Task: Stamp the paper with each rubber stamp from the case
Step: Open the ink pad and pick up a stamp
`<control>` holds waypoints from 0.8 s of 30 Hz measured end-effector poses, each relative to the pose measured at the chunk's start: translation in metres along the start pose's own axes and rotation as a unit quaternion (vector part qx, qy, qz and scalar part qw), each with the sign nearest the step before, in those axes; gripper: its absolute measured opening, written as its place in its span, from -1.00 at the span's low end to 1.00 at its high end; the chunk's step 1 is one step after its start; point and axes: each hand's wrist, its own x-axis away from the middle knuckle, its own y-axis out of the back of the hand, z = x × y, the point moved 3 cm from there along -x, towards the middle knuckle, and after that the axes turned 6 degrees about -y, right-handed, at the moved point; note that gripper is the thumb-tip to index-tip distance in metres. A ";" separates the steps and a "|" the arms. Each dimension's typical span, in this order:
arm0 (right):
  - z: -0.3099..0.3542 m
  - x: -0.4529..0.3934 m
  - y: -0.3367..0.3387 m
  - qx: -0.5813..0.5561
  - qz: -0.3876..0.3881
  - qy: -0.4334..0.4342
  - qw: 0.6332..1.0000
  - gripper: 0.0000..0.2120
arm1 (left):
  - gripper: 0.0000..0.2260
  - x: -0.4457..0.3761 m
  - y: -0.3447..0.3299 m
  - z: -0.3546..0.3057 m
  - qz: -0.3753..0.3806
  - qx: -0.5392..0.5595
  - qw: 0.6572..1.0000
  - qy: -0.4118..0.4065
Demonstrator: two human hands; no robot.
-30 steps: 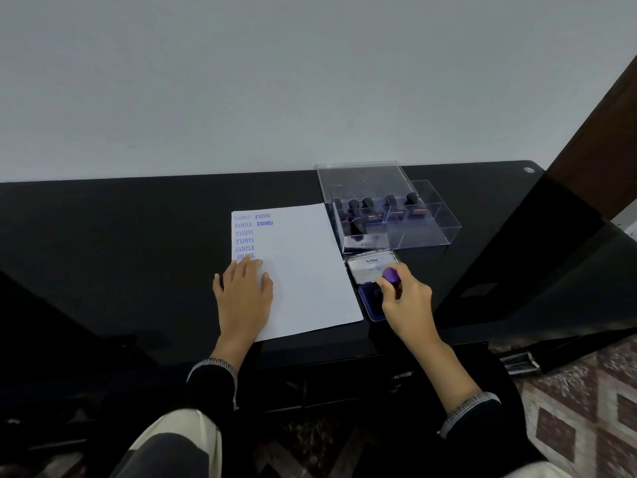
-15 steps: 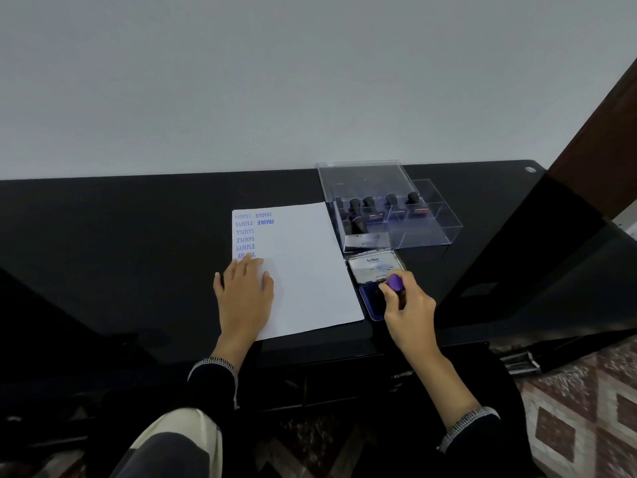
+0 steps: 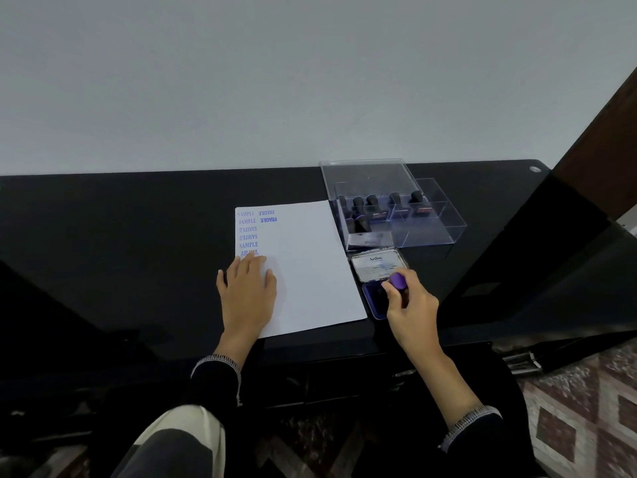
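Note:
A white paper (image 3: 310, 263) lies on the black table, with several blue stamp prints down its far left edge. My left hand (image 3: 246, 288) rests flat on the paper's left side, fingers straight. My right hand (image 3: 410, 305) grips a purple-topped rubber stamp (image 3: 398, 281) and holds it down on the blue ink pad (image 3: 372, 301), whose open lid (image 3: 375, 267) lies just behind. The clear plastic case (image 3: 424, 232) behind the pad holds several dark-handled stamps (image 3: 372, 201).
The black glossy table (image 3: 138, 243) runs to the white wall behind. The case's clear lid (image 3: 365, 177) stands behind the case. A dark wooden panel (image 3: 599, 139) rises at the right. Patterned floor (image 3: 586, 415) shows at lower right.
My right hand has shifted slightly on the ink pad with the purple stamp. The left hand has stayed flat on the paper.

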 end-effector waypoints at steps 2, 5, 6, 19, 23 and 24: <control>-0.003 0.005 0.000 -0.004 -0.008 0.008 1.000 -0.90 | -0.66 0.000 0.000 0.000 -0.001 0.002 1.000 0.001; -0.003 0.003 0.000 0.005 -0.003 0.011 1.000 -0.90 | -0.65 0.000 0.001 0.001 0.001 -0.003 1.000 0.002; -0.001 -0.001 0.000 0.011 0.005 0.006 1.000 -0.90 | -0.65 0.000 0.000 0.000 0.004 -0.005 1.000 0.003; 0.027 -0.034 -0.004 0.001 0.069 -0.079 0.994 -0.93 | -0.64 -0.002 0.001 0.004 0.001 0.022 0.999 0.031; 0.059 -0.038 -0.027 -0.169 0.041 -0.106 0.979 -0.92 | -0.65 -0.009 0.009 0.008 -0.004 0.041 0.998 0.048; 0.065 -0.041 -0.038 -0.199 0.056 -0.124 0.971 -0.90 | -0.66 -0.012 0.012 0.009 0.003 0.040 0.998 0.049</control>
